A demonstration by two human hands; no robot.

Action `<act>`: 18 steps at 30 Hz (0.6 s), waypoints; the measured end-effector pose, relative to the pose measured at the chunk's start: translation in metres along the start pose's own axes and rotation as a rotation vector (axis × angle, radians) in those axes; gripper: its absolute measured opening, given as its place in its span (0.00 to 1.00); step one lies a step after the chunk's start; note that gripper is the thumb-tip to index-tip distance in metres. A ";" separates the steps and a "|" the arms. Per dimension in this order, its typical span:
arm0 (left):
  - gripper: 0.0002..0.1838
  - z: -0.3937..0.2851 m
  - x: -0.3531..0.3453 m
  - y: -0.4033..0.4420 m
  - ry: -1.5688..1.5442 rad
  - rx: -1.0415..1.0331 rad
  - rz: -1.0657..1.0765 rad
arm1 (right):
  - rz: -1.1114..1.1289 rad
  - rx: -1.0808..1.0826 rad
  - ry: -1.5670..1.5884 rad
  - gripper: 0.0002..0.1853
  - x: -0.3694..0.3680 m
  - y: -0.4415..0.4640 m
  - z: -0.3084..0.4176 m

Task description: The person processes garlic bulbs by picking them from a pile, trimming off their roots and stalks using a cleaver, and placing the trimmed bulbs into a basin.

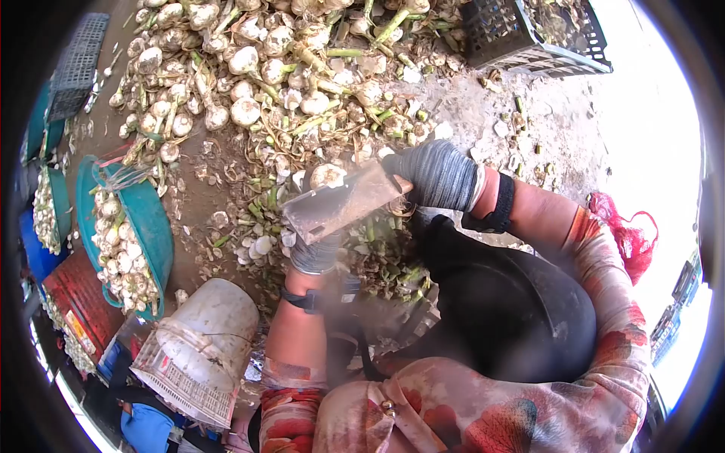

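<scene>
My right hand, in a grey knit glove, is wrapped round the wooden handle of a cleaver. The broad blade, smeared with dirt, reaches left across my left hand. That hand is gloved too, and most of its fingers are hidden behind the blade. At the blade's upper edge a garlic bulb shows, gripped by the left hand. Beneath both hands lies a litter of cut garlic stalks and trimmings.
A large heap of garlic with stalks spreads ahead. At the left a tilted green basin holds bulbs, near a dirty white bucket. A black crate stands at the upper right, a red net bag by my right arm.
</scene>
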State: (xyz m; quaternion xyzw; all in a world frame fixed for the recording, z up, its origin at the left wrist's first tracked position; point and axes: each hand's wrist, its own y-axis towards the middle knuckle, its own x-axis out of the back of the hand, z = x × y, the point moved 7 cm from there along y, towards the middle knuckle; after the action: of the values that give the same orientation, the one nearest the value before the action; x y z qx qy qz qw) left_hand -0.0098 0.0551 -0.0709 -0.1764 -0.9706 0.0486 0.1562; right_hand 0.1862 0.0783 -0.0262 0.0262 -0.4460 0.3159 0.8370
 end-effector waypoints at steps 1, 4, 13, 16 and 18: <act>0.19 0.000 -0.003 -0.002 0.091 -0.076 0.049 | 0.018 -0.030 0.012 0.19 -0.005 0.001 -0.004; 0.25 -0.050 -0.003 0.011 -0.389 0.175 0.015 | 0.008 -0.055 0.051 0.13 -0.023 0.004 -0.020; 0.22 -0.090 0.259 -0.038 -1.141 -0.264 -0.645 | -0.176 -0.525 -0.002 0.14 -0.015 -0.036 -0.121; 0.27 -0.036 0.271 0.000 -1.009 -0.028 -0.782 | -0.221 -0.562 0.081 0.15 -0.004 -0.034 -0.103; 0.38 -0.025 0.218 0.058 -0.518 0.136 -0.558 | -0.236 -0.492 0.174 0.14 -0.004 -0.030 -0.094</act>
State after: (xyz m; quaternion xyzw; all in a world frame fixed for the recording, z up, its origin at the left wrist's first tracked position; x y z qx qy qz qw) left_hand -0.1768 0.1879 0.0062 0.1236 -0.9832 0.1114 -0.0755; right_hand 0.2699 0.0835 -0.0786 -0.1531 -0.4297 0.0999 0.8843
